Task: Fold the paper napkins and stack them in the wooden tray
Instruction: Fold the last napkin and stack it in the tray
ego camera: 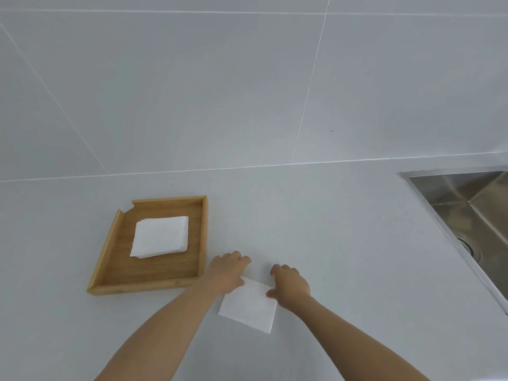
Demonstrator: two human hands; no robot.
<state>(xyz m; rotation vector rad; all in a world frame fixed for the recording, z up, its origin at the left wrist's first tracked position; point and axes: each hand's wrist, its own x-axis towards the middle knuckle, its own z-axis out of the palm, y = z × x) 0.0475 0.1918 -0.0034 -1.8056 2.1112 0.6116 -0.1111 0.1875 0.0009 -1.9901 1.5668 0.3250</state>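
- On the pale grey countertop, a white folded paper napkin lies flat, just to the right of the tray's near right corner and not touching it
- Both bare hands rest at the napkin's far edge, palms down, forearms reaching in from the bottom of the view
- The left hand covers the napkin's far left corner, its fingers loosely curled and stretched past the paper onto the counter; whether it pinches the paper I cannot tell
- The right hand sits at the far right corner, fingers bent downward, thumb lying against the napkin's right edge; a real grip on the paper is hidden under the palm
- To the left stands a square light wooden tray with low walls and an open notch at its far left corner
- Inside it, a small stack of white folded napkins rests toward the far side of the tray floor, slightly skewed
- At the right edge, a stainless steel sink is sunk into the counter, well apart from the hands
- Behind everything rises a wall of large grey tiles
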